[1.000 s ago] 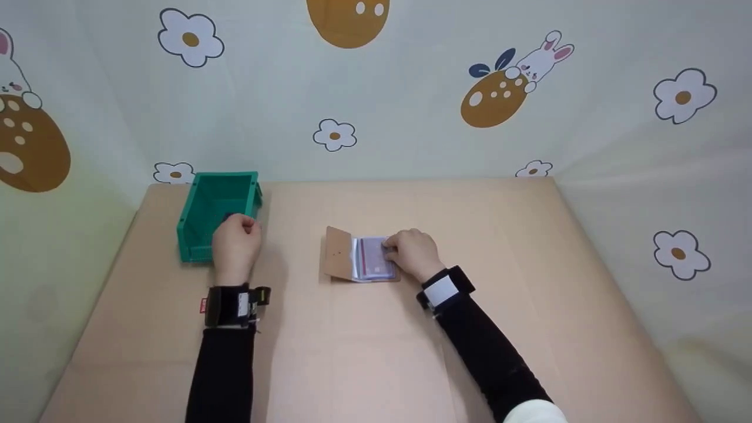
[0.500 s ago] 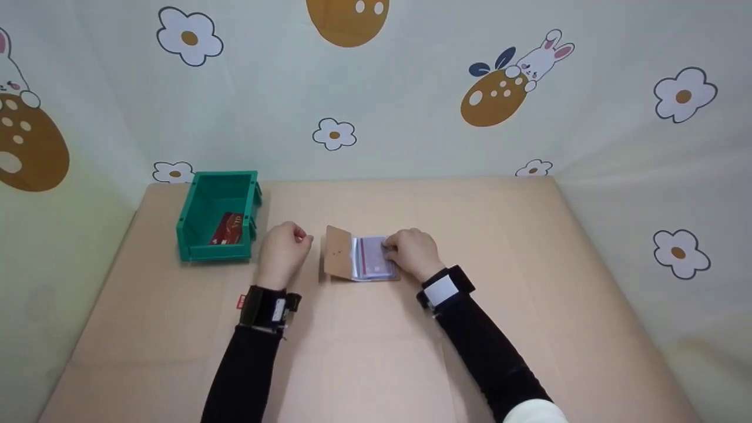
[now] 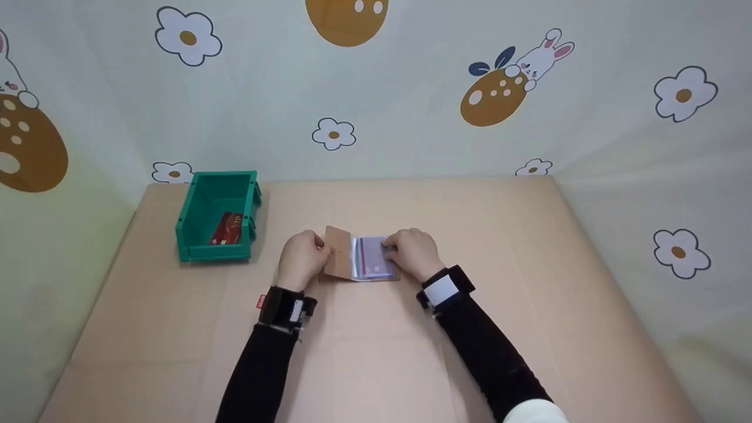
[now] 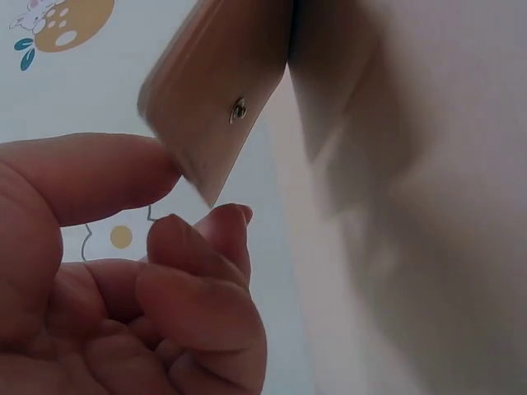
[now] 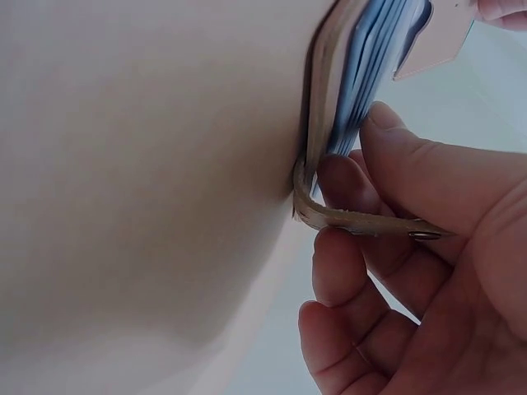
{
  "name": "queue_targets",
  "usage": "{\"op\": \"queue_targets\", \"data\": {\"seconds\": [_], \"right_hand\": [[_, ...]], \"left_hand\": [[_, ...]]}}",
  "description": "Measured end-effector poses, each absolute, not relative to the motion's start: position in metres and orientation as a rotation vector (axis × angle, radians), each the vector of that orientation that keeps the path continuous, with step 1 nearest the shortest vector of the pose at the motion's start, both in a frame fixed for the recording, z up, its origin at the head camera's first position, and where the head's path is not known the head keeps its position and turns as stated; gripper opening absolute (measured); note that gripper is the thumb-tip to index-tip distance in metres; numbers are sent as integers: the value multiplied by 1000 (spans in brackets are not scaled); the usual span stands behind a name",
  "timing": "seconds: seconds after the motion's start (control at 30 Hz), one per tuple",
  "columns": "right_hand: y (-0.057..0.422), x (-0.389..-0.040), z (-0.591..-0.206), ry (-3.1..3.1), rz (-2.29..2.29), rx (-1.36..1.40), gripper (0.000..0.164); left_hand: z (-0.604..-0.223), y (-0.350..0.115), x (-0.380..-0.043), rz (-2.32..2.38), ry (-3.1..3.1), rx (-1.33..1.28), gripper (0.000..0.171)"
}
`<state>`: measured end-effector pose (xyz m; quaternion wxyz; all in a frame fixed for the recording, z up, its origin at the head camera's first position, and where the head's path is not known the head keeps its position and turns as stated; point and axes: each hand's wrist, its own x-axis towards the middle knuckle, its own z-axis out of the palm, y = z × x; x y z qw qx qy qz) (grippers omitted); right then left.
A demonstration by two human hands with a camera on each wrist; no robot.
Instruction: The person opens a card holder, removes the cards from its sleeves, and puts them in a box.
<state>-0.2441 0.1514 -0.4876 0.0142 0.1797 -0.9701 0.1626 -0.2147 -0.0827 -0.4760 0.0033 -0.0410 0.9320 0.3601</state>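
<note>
An opened tan card holder [image 3: 339, 254] with clear sleeves [image 3: 377, 257] lies in the middle of the table. My left hand [image 3: 302, 258] is at the raised cover's left edge, thumb tip against it and curled fingertips by its corner. In the left wrist view, the cover [image 4: 222, 107] shows a metal snap. My right hand [image 3: 414, 252] holds the other side. In the right wrist view, its thumb [image 5: 395, 140] presses by the sleeve edges [image 5: 362, 74], and fingers curl about the closing strap [image 5: 362, 220].
At the back left stands a green bin [image 3: 214, 252], open at the front. A dark red card [image 3: 228, 228] lies inside it. The tan table [image 3: 470, 217] meets a patterned cloth wall [image 3: 411, 117] behind and at both sides.
My left hand has moved from the green bin rightward to the card holder's cover. The red card in the bin has come into view. My right hand has stayed in place.
</note>
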Motion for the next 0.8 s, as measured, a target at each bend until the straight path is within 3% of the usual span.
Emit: {"op": "queue_targets", "data": {"seconds": [0.33, 0.8], "right_hand": [[151, -244, -489, -3022, 512, 551, 27], [151, -244, -487, -3038, 493, 528, 28]], "left_hand": [[-485, -81, -216, 1147, 2883, -169, 9], [-491, -84, -216, 1087, 2817, -185, 24]]}}
